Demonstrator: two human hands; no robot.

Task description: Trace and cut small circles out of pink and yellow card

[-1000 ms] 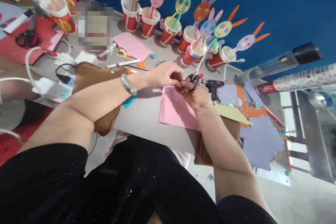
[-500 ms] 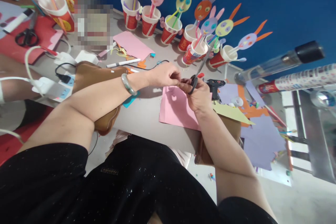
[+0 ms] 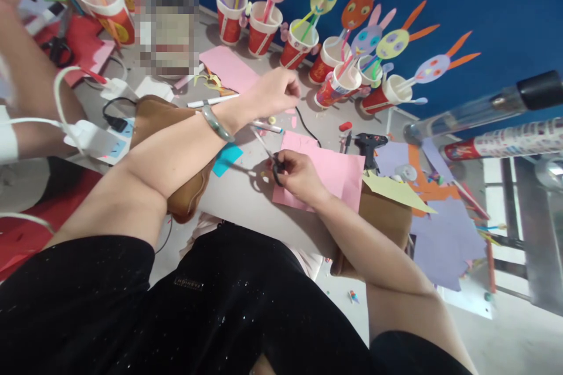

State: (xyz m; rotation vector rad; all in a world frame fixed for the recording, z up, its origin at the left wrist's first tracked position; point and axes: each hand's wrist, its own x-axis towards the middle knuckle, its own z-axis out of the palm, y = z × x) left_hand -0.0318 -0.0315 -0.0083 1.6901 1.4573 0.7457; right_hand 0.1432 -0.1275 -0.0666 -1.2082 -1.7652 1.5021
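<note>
My right hand (image 3: 301, 177) grips a pair of scissors (image 3: 277, 167) by its black handles, the blades pointing away to the upper left. Beneath that hand lies a pink paper sheet (image 3: 341, 179) on the table. My left hand (image 3: 278, 92), with a bangle (image 3: 215, 121) on its wrist, hovers over the table beyond the scissors. Its fingers are curled together, and whatever they may hold is hidden. A marker (image 3: 268, 126) and a small blue paper piece (image 3: 227, 159) lie near the two hands.
Red paper cups (image 3: 298, 50) with paper rabbit faces line the blue wall. A black glue gun (image 3: 370, 146) lies right of the pink sheet, near purple paper (image 3: 444, 240). At left are a power strip (image 3: 118, 143) and another person's arm (image 3: 35, 53).
My hands have moved apart. The right hand lowered the scissors toward the left over the pink sheet, while the left rose slightly. Another person's arm has come further into view at left.
</note>
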